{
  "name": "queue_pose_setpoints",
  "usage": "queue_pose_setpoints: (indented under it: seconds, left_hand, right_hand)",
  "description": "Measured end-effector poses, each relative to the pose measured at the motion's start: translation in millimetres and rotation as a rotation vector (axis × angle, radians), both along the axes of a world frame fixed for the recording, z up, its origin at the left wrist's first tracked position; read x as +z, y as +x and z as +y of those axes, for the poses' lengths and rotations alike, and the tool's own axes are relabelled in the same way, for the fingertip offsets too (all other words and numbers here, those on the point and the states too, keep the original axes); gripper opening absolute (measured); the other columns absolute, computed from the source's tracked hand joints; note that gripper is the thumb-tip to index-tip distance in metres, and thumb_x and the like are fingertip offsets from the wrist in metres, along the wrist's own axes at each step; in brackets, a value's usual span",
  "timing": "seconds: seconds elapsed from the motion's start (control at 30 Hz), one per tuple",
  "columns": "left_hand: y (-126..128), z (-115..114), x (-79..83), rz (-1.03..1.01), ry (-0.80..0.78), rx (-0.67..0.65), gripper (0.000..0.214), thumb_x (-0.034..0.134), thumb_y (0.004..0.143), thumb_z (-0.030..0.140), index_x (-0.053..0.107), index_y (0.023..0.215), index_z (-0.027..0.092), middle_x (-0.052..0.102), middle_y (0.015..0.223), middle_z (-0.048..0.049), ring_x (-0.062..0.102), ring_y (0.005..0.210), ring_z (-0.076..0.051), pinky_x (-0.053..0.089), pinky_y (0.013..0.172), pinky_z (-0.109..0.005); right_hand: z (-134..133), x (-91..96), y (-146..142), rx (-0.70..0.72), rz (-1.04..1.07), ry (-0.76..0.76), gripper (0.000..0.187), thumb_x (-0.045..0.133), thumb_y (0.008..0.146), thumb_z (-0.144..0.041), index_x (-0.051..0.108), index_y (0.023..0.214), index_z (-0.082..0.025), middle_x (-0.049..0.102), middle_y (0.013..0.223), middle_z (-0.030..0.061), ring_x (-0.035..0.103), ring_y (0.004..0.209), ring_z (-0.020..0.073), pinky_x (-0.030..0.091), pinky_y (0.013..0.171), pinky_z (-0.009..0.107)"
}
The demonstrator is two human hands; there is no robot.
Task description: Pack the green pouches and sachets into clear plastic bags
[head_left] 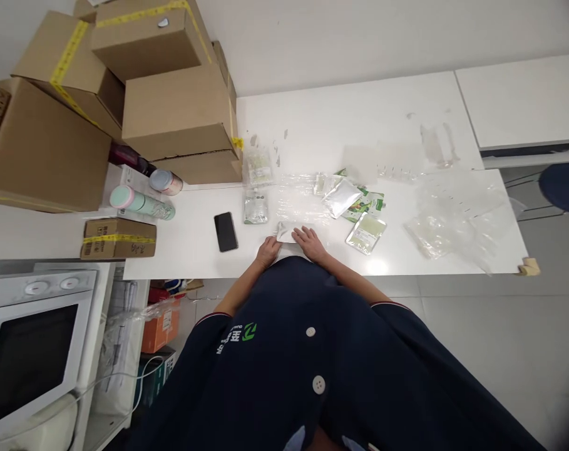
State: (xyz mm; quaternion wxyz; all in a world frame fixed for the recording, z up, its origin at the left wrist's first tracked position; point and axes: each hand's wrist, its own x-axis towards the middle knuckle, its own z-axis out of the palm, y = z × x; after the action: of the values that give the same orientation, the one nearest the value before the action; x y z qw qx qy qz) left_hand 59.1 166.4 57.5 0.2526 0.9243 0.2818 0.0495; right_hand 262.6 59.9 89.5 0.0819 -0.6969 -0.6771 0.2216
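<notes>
A small silvery-white packet (287, 231) lies at the near side of the table, on a clear plastic bubble sheet (303, 194). My left hand (268, 252) is closed at the packet's left edge, the fingers curled together against it. With fingers spread, my right hand (311, 244) rests flat on the packet's right part. Beyond and to the right are a silver pouch (342, 198), green printed pouches (371, 203) and a labelled pale-green pouch (366, 233). Left of the sheet sit a clear-wrapped packet (255, 207) and, behind it, another wrapped packet (258, 168).
A black phone (226, 232) lies left of my hands. Cardboard boxes (176, 106) are stacked at the back left, near a mint-green bottle (143, 203) and a small taped box (118, 238). Clear plastic bags (457, 219) spread over the table's right end. A microwave (35, 351) stands lower left.
</notes>
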Motion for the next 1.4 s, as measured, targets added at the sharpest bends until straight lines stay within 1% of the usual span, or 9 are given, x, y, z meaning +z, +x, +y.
queue_pose_setpoints:
  seconds: [0.3,0.47,0.57,0.7,0.9,1.03,1.17,1.3,1.4]
  left_hand:
    - [-2,1,-10.5,-0.066,0.017,0.079,0.013,0.052,0.089,0.021,0.064,0.089,0.015,0.058,0.101,-0.0151,0.055,0.103,-0.024,0.051,0.091,-0.038]
    - [0,12,-8.6,-0.140,0.074,-0.032,0.019,0.050,0.091,0.020,0.066,0.101,0.019,0.060,0.123,-0.0132,0.052,0.119,-0.025,0.044,0.104,-0.045]
    - [1,18,1.3,-0.189,0.057,-0.118,0.026,0.042,0.095,0.019,0.068,0.095,0.021,0.065,0.121,-0.0092,0.050,0.127,-0.023,0.040,0.109,-0.047]
    - [2,15,30.2,-0.221,-0.073,-0.112,0.027,0.041,0.097,0.028,0.067,0.095,0.020,0.069,0.108,-0.0076,0.053,0.127,-0.023,0.036,0.111,-0.046]
    - [15,14,67.0,-0.196,-0.332,0.260,0.030,0.043,0.095,0.042,0.063,0.094,0.020,0.068,0.092,-0.0041,0.063,0.087,-0.016,0.048,0.085,-0.028]
    - [31,28,60.7,-0.064,-0.366,0.515,0.025,0.046,0.093,0.037,0.062,0.089,0.019,0.067,0.088,-0.0023,0.060,0.085,-0.016,0.046,0.082,-0.026]
    - [39,32,47.8,0.021,-0.379,0.560,0.026,0.052,0.088,0.027,0.060,0.111,0.017,0.066,0.093,-0.0062,0.061,0.088,-0.020,0.046,0.084,-0.031]
    - [32,21,47.7,0.094,-0.144,0.421,0.047,0.048,0.089,0.021,0.049,0.135,0.018,0.054,0.126,-0.0150,0.052,0.117,-0.027,0.041,0.099,-0.040]
    - [18,13,51.6,0.173,0.002,0.007,0.042,0.047,0.088,0.020,0.058,0.129,0.022,0.046,0.139,-0.0130,0.041,0.130,-0.029,0.032,0.109,-0.044]
  right_hand:
    - [-8,-16.8,2,0.113,-0.077,0.039,0.050,0.035,0.098,-0.027,0.042,0.147,-0.020,0.028,0.158,0.0100,0.018,0.146,0.0358,0.018,0.113,0.058]
    - [-15,-14.6,10,0.207,-0.068,-0.006,0.079,0.056,0.087,-0.052,0.034,0.150,-0.012,0.021,0.160,0.0166,0.015,0.147,0.0368,0.019,0.116,0.055]
    - [-27,-9.9,16,0.145,-0.079,-0.031,0.079,0.062,0.084,-0.036,0.031,0.151,-0.009,0.020,0.159,0.0185,0.020,0.147,0.0343,0.021,0.117,0.050]
    - [-44,7.5,27,-0.003,0.026,-0.055,0.053,0.039,0.093,-0.018,0.044,0.145,-0.016,0.039,0.152,0.0131,0.039,0.139,0.0280,0.031,0.112,0.045]
    - [-17,48.6,54,-0.168,0.308,-0.201,0.038,0.037,0.099,-0.036,0.066,0.117,-0.021,0.069,0.118,0.0077,0.063,0.107,0.0238,0.046,0.092,0.033]
    - [24,54.0,62,-0.195,0.283,-0.371,0.034,0.041,0.097,-0.038,0.070,0.098,-0.019,0.072,0.097,0.0064,0.066,0.087,0.0204,0.047,0.077,0.027]
    - [48,39.0,53,-0.218,0.182,-0.499,0.024,0.056,0.089,-0.033,0.071,0.084,-0.014,0.071,0.089,0.0107,0.066,0.083,0.0233,0.046,0.072,0.028]
    - [50,30.8,40,-0.271,0.054,-0.582,0.023,0.062,0.085,-0.032,0.070,0.093,-0.012,0.069,0.098,0.0159,0.065,0.091,0.0279,0.047,0.076,0.034]
    - [38,35.9,29,-0.322,-0.048,-0.541,0.037,0.060,0.087,-0.031,0.061,0.118,-0.012,0.061,0.120,0.0217,0.058,0.110,0.0333,0.044,0.088,0.043]
